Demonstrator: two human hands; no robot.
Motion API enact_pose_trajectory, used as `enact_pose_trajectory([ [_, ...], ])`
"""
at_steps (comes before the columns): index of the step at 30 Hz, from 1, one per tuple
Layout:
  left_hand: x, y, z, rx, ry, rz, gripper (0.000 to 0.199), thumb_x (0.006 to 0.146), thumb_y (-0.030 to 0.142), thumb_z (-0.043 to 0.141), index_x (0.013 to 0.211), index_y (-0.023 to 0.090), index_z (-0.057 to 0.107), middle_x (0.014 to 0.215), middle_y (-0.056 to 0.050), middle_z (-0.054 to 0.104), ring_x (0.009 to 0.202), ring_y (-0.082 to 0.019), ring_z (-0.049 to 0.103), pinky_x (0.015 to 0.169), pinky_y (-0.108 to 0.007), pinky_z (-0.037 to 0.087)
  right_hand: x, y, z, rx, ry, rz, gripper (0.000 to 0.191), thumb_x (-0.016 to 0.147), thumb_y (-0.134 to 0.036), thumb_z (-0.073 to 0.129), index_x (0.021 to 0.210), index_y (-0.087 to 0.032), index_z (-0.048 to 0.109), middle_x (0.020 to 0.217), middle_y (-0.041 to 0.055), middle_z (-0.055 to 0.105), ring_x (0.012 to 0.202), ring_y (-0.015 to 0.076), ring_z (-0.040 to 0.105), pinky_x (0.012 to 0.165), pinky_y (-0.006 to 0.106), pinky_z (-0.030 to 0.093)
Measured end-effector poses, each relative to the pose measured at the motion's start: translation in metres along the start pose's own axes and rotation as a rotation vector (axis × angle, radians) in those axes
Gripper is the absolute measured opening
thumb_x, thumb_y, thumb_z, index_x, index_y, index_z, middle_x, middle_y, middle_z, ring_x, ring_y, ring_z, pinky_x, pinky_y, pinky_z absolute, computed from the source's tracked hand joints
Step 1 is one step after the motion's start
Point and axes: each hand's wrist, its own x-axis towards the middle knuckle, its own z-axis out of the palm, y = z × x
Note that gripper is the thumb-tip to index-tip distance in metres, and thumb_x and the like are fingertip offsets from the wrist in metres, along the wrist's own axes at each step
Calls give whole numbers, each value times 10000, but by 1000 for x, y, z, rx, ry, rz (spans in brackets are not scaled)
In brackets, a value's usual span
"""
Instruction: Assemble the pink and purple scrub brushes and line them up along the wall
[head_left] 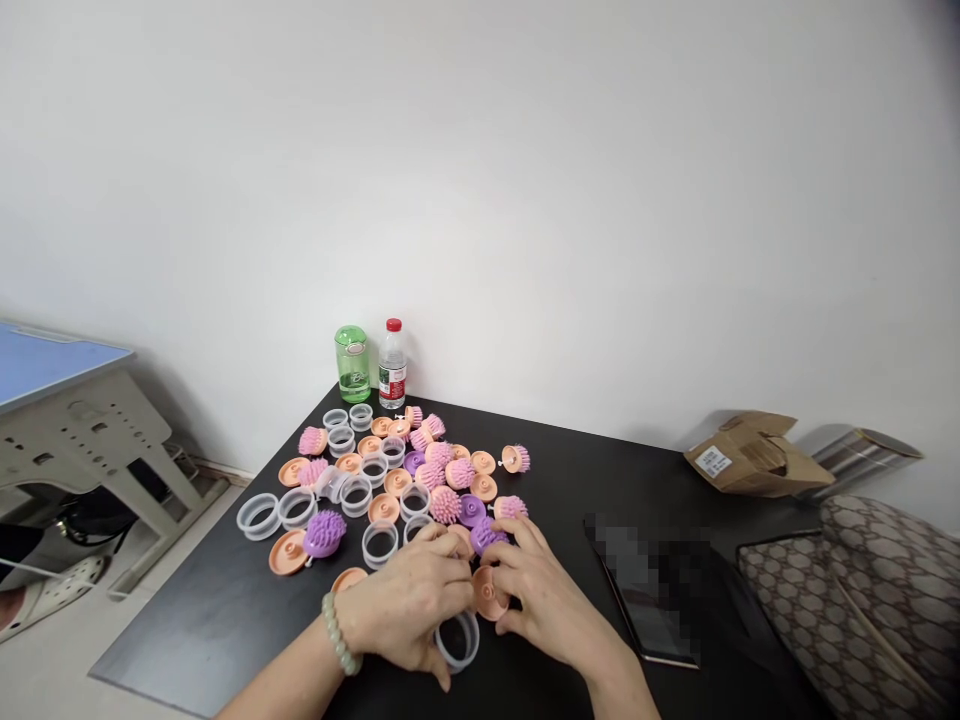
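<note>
Peach disc (489,594), nub tilted up toward the camera, under spread right fingers (523,556)

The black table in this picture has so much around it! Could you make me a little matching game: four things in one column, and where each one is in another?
Things:
1. Pale green bead bracelet
2. Clear plastic water bottle with red cap
3. Brown cardboard packet
4. Peach plastic disc

Places:
A. Between the left hand and right hand
B. Far right, by the white wall
C. Around the left wrist
D. Back corner of the black table

Pairs: 1-C, 2-D, 3-B, 4-A
</note>
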Motion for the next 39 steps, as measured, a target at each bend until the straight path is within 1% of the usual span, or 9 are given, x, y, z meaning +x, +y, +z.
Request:
enact_pose_trajectory([
  [4,0,-3,1,63,-64,-2,543,635,550,852,994,200,645,983,-79,664,1034,-318,520,879,-429,352,0,-2,-3,74,-11,18,231,705,-130,843,713,-248,644,991,1,726,1292,349,500,1083,639,401],
  [7,-1,-2,-4,94,-86,-36,524,690,487,844,1085,219,626,1098,-79,651,1103,-311,496,913,-424,341,-3,-1,-7,142,8,78,185,790,-139,789,722,-234,646,1004,6,730,1297,322,500,1085,557,430],
  [11,-2,0,-8,140,-89,-62,483,717,442,832,1075,208,607,1168,-88,630,1089,-304,499,917,-435,332,-9,15,-4,111,257,158,169,937,-108,577,832,-223,644,1016,59,709,1219,294,537,996,480,507],
  [15,-1,-1,-5,105,-8,-45,574,683,599,799,1036,190,603,1133,-98,623,1021,-299,516,918,-445,331,-13,31,7,8,442,195,162,917,-99,576,980,-219,666,1092,95,682,1225,325,515,966,512,531],
  [19,0,0,-2,84,54,-63,627,756,733,654,1052,182,596,1123,-104,633,982,-284,520,918,-438,342,-11,32,11,-34,404,185,156,919,-110,595,851,-210,694,1102,104,661,1253,336,485,957,505,543],
  [26,2,3,-7,96,178,-185,771,893,772,124,986,179,609,985,-99,624,885,-258,476,821,-411,360,-3,16,14,-48,302,211,243,929,-232,652,695,-223,720,1126,102,618,1276,339,456,975,485,537],
  [32,3,2,-6,102,231,-180,723,922,724,136,926,178,609,963,-89,612,865,-244,458,805,-400,348,-2,22,23,-145,352,256,93,916,-227,658,885,-223,745,1236,128,583,1314,356,433,1006,510,530],
  [36,2,-1,-2,147,226,-181,657,941,697,205,944,179,609,950,-83,610,853,-243,457,793,-399,343,-7,31,22,-182,417,269,177,961,-296,593,1072,-229,714,1250,132,585,1311,352,444,999,511,534],
  [39,1,-2,-2,149,228,-208,614,952,677,239,963,186,608,946,-79,602,857,-246,459,792,-400,353,-12,39,21,-187,468,305,253,1007,-339,496,1095,-225,703,1185,130,619,1270,337,483,990,500,529],
])
